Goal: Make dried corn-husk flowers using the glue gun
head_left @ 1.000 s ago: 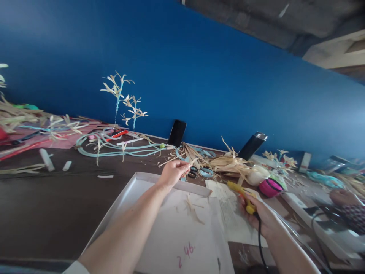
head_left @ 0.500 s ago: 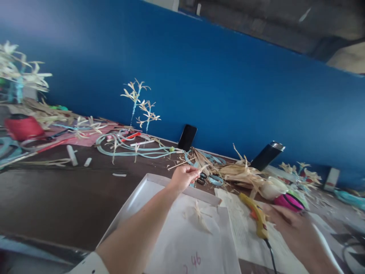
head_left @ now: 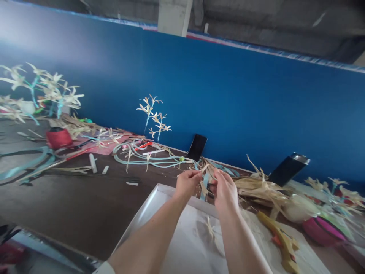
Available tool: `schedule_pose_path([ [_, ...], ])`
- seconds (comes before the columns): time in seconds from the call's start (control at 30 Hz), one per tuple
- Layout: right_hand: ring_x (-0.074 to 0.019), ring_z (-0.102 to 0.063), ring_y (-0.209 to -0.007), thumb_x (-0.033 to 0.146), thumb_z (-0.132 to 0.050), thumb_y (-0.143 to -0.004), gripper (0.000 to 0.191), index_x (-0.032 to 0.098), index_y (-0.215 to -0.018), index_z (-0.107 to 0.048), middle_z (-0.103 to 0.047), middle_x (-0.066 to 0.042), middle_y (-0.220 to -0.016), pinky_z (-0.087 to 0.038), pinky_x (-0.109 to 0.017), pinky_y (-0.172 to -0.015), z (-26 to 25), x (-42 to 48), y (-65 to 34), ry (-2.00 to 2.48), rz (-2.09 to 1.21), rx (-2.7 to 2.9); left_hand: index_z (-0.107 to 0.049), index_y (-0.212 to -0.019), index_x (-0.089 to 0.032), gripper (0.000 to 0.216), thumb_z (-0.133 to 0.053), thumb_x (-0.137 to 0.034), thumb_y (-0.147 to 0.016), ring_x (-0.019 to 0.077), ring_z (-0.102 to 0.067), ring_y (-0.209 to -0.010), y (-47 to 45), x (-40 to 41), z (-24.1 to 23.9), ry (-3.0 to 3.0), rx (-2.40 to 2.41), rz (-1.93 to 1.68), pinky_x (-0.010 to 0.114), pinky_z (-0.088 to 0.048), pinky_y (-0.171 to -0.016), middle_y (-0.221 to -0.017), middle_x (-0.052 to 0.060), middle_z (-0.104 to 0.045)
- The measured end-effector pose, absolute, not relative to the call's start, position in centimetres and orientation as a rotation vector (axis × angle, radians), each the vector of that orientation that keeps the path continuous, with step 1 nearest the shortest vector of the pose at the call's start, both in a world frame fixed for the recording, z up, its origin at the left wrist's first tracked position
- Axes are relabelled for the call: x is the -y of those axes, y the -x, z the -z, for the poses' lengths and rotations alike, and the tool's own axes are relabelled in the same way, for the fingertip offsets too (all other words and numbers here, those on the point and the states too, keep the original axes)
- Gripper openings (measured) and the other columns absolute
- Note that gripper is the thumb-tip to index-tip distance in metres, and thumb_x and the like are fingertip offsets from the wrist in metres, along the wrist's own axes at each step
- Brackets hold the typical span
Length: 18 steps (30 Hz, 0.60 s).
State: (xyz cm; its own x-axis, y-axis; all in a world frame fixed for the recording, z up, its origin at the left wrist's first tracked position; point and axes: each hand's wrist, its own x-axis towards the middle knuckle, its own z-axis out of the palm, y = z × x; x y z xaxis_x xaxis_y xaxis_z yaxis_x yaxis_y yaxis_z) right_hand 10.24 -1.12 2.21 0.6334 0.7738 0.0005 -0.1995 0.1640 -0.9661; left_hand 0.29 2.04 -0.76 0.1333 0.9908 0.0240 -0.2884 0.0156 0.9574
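My left hand and my right hand are raised side by side above the far edge of a white tray. Both pinch a thin strip of dried husk between their fingertips. A small husk piece lies in the tray below them. The yellow glue gun lies on the paper to the right of my right forearm, with no hand on it.
A pile of dried husks, a black bottle, a white cup and a pink bowl sit at right. A black phone leans on the blue wall. Pale blue cord, husk flowers and a red spool lie at left.
My right hand has let go of the glue gun, which now lies on the paper, and has come up to join my left hand on the husk strip. The view has swung left.
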Motion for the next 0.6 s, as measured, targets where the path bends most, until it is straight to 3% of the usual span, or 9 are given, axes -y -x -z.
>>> schedule_pose_path([
  [0.13,-0.0061,-0.034,-0.039,0.045,-0.071,-0.062,0.038,0.017,-0.088,-0.068,-0.045,0.007,-0.048,-0.026,-0.019,-0.036,0.0,1.5,-10.6,1.288,-0.693,0.68,-0.069,-0.076,-0.013,0.029,-0.066,-0.04,-0.066,0.0057,-0.043,-0.049,-0.2,-2.0,0.6,-1.104,-0.921,-1.253,0.018,-0.032,-0.047,-0.06,0.0,-0.058],
  [0.23,-0.0052,-0.034,-0.04,0.047,-0.071,-0.063,0.043,0.017,-0.095,-0.069,-0.051,0.005,-0.054,-0.024,-0.019,-0.037,0.3,1.8,-10.8,1.229,-0.724,0.725,-0.069,-0.076,-0.013,0.03,-0.067,-0.041,-0.065,0.0057,-0.042,-0.048,-0.2,-1.8,0.6,-1.12,-0.904,-1.229,0.018,-0.031,-0.047,-0.06,0.0,-0.057],
  [0.6,-0.0042,-0.034,-0.039,0.043,-0.074,-0.063,0.033,0.019,-0.084,-0.067,-0.056,0.004,-0.057,-0.022,-0.017,-0.035,0.0,1.8,-11.2,1.053,-0.9,0.706,-0.068,-0.078,-0.013,0.039,-0.068,-0.049,-0.062,0.0062,-0.041,-0.048,-0.1,-1.2,0.3,-1.234,-0.859,-1.126,0.019,-0.032,-0.046,-0.058,-0.001,-0.053],
])
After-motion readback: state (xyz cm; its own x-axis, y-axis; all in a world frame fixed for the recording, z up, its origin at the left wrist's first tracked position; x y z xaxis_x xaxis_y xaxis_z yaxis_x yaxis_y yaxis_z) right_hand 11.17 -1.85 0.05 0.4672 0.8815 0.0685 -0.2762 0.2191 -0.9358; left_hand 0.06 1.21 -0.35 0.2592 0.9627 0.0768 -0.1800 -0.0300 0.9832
